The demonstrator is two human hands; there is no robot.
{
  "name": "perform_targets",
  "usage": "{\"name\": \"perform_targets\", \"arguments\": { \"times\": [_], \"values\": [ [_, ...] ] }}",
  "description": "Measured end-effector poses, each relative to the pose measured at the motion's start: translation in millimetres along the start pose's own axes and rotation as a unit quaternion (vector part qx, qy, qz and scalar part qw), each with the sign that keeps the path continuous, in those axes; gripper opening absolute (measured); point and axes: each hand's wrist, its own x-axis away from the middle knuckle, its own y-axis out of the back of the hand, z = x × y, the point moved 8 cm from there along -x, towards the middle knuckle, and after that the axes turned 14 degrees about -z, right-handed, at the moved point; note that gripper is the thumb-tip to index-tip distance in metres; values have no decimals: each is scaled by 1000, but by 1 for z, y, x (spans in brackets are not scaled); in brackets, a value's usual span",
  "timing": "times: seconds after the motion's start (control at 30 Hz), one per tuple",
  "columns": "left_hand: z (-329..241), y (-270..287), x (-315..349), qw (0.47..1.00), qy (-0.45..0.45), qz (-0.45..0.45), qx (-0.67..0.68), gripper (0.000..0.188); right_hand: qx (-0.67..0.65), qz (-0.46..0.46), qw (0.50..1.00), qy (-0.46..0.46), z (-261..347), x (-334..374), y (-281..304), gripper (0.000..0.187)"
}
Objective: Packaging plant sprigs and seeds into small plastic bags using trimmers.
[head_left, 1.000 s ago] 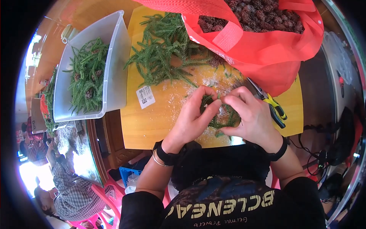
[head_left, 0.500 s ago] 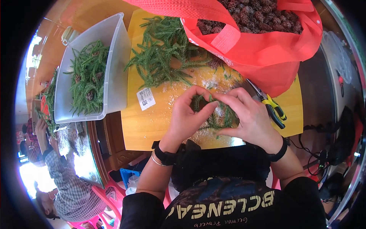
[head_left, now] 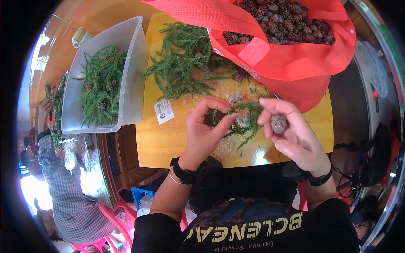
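Note:
My left hand point(head_left: 209, 124) pinches a green artificial pine sprig point(head_left: 249, 120) between thumb and forefinger, over the yellow table. Its needled twigs spread out to the right of my fingertips. In my right hand point(head_left: 297, 135), turned partly palm up, lies a small brown pine cone point(head_left: 279, 124) with its rounded end showing, the fingers curled around it. A thin wire-like line runs by the forefinger. Beyond my hands is a pile of loose green sprigs point(head_left: 185, 63), and a white printed label point(head_left: 163, 111) lies left of my left hand.
A red fabric bag point(head_left: 291, 80) full of pine cones point(head_left: 291, 21) stands at the back right. To the left, a clear plastic bin point(head_left: 134, 71) holds sprigs with cones. White flakes litter the yellow tabletop point(head_left: 162, 145). A person in a checked shirt point(head_left: 69, 189) works at far left.
My right hand has come away from the sprig to the right and turned, showing a pine cone in it. My left hand keeps its pinch. The yellow-handled pliers are now mostly hidden behind my right hand.

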Motion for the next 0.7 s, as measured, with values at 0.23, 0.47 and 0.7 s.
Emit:
{"name": "perform_targets", "arguments": {
  "times": [0.23,0.47,0.7],
  "values": [
    [-7,1,2,997,-80,11,-4,20,253,21,956,147,10,2,-10,38],
    [-13,-3,5,997,-79,3,-5,21,396,-30,887,233,14,4,-9,34],
    [-23,-8,6,995,-98,6,-6,17,349,-93,894,264,11,3,-2,46]
  ]
}}
